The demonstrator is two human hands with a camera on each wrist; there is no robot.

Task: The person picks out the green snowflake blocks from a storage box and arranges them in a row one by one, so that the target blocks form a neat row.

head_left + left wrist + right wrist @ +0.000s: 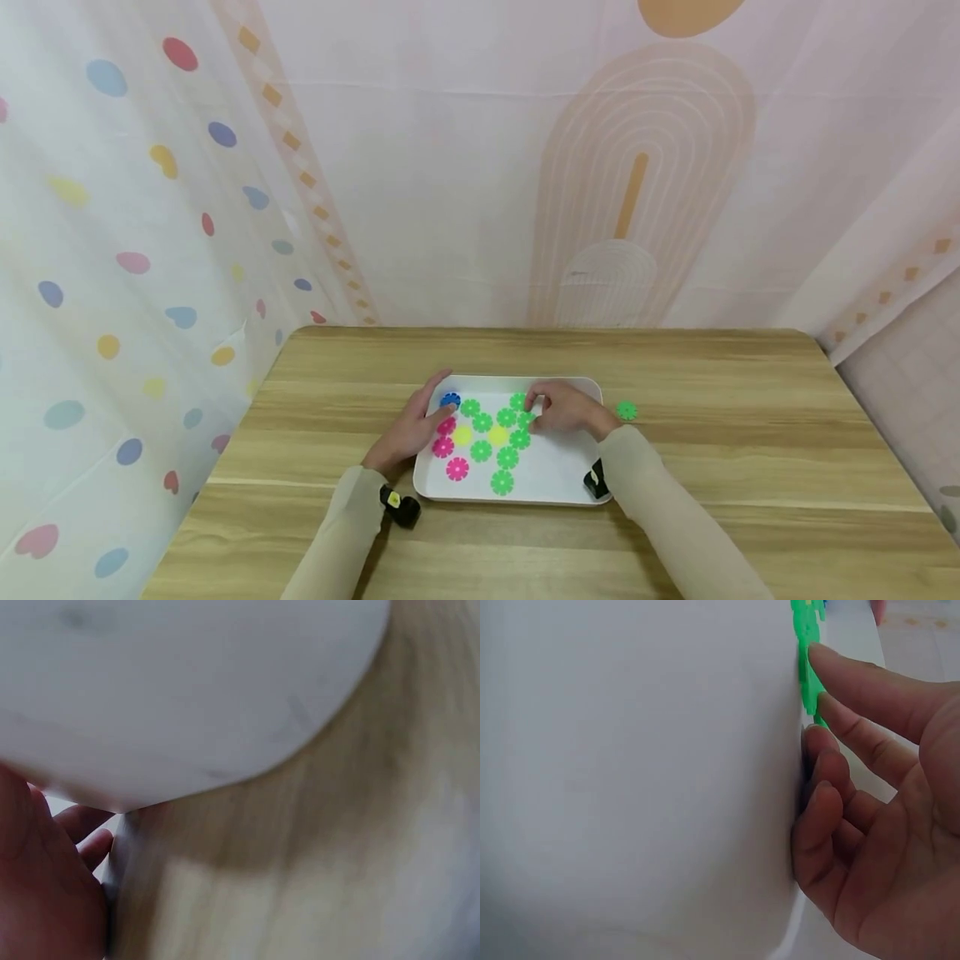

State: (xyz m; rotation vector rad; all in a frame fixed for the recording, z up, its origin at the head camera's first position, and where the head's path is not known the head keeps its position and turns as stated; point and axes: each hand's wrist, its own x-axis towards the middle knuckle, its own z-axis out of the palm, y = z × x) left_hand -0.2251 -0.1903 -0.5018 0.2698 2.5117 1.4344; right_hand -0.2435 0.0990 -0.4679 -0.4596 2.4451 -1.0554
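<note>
A white tray (555,475) holds flat notched plastic snowflake discs in green, pink, yellow and blue. My left hand (415,425) holds the tray's left side, thumb over the rim by a blue disc (450,400) and the other fingers outside. In the left wrist view, part of that hand (45,877) shows against the tray wall. With thumb and forefinger, my right hand (566,407) pinches a green snowflake disc (527,421) among several other green ones. The right wrist view shows the fingertips at the green disc (810,675), with the remaining fingers curled.
A single green disc (626,410) lies on the wooden table (712,383) to the right of the tray. Pink discs (457,468) sit in the tray's left part, and yellow discs (498,436) are among the green. A patterned curtain (450,167) hangs behind the table.
</note>
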